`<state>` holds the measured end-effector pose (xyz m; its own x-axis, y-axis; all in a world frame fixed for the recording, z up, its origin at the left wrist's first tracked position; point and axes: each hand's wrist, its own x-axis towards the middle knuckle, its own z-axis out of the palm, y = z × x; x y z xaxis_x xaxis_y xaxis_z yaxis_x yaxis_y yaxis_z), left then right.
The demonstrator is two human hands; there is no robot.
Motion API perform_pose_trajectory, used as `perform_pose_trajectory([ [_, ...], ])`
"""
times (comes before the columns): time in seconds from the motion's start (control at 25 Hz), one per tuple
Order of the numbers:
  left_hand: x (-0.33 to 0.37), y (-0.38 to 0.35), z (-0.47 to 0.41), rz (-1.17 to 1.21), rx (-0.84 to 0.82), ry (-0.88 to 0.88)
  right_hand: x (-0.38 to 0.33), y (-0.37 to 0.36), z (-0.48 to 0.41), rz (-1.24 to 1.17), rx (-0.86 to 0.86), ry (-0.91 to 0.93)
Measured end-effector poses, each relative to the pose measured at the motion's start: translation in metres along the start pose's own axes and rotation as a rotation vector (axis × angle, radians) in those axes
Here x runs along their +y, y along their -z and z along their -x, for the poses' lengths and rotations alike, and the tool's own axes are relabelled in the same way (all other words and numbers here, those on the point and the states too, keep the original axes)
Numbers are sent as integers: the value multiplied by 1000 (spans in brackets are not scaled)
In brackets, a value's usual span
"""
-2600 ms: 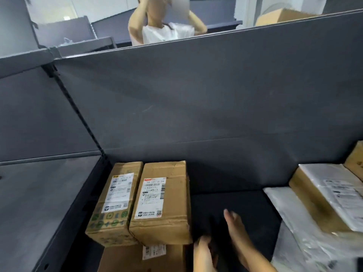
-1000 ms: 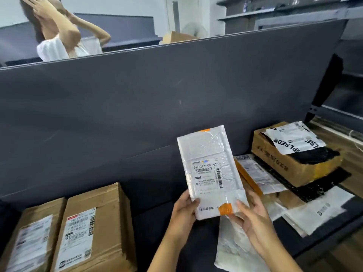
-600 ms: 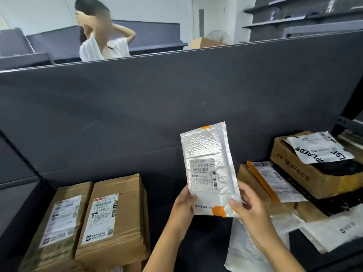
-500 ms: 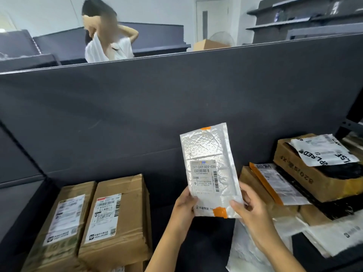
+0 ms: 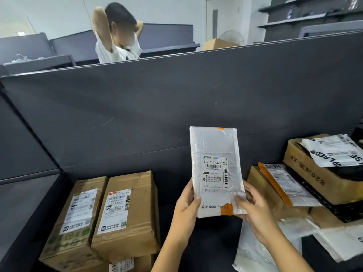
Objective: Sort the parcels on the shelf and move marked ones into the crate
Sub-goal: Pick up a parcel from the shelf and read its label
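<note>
Mailer: white bubble mailer, held upright in both hands, long axis vertical, label facing the wearer, with orange tape at its top edge and bottom corner.
Left hand: the left hand pinches the mailer's lower left edge, thumb in front, fingers behind.
Right hand: the right hand pinches the lower right edge, thumb in front, fingers curled behind.
Below the mailer: bare dark shelf.
Left of the mailer: two brown boxes side by side, labels up.
Right of the mailer: a pile of boxes and flat bags.
Crate: not in view, so which way it lies from the mailer cannot be told.
Step, as judged: reading the label. Both hands are equally near, and either could carry the mailer alone.
Mark: I cannot tell whether the tape counts as one.
</note>
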<state>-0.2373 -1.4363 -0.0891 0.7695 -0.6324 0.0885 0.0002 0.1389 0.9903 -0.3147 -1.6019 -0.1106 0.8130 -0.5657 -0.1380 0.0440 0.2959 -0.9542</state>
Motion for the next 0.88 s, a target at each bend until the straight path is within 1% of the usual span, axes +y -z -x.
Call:
perform_pose_trajectory([
  [0.12,-1,6,-2,48,104,98,-8,-4,5,-14,-64,6],
  [0.32,-3,6,1,231,205,283,-15,-11,8,9,-94,14],
  [0.4,-6,7,5,241,229,284,-15,-13,8,23,-98,2],
  [0.64,-6,31,19,106,313,250,-3,-33,9,11,-137,-103],
  [0.72,-2,45,27,95,389,240,3,-48,10,16,-180,-136],
  [0.88,9,82,49,0,588,246,16,-90,11,77,-339,-192],
])
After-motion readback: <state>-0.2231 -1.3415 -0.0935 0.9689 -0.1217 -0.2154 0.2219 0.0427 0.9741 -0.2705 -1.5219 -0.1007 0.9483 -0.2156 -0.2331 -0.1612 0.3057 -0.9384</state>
